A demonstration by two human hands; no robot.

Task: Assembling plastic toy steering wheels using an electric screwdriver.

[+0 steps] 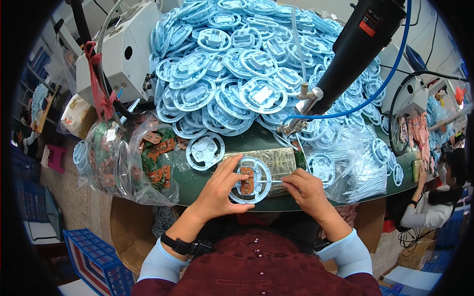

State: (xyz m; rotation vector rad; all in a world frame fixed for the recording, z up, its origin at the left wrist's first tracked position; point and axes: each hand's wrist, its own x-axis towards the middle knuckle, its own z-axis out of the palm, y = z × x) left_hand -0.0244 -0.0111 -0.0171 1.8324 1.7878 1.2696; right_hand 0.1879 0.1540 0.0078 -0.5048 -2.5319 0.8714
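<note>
My left hand (pixel 213 195) grips a light-blue round plastic frame (pixel 267 173) by its left edge, thumb below and fingers above. An orange-brown circuit board (pixel 247 186) lies inside the frame, partly covered by a fingertip. From the right, my right hand (pixel 310 193) pinches a thin pale stick (pixel 274 181) whose far end reaches into the frame. Under the frame's upper edge sits a shiny, film-wrapped block (pixel 279 160). A loose light-blue frame (pixel 205 151) rests on the green table (pixel 190 185), just beyond my left hand.
A big heap of light-blue frames (pixel 263 95) fills the back. At left is a clear bag (pixel 111 163) of circuit boards; at right, pale sticks (pixel 356 167) in plastic. A black screwdriver-like tool (pixel 358 47) with a blue hose hangs over the right side. Another person (pixel 434 197) sits far right.
</note>
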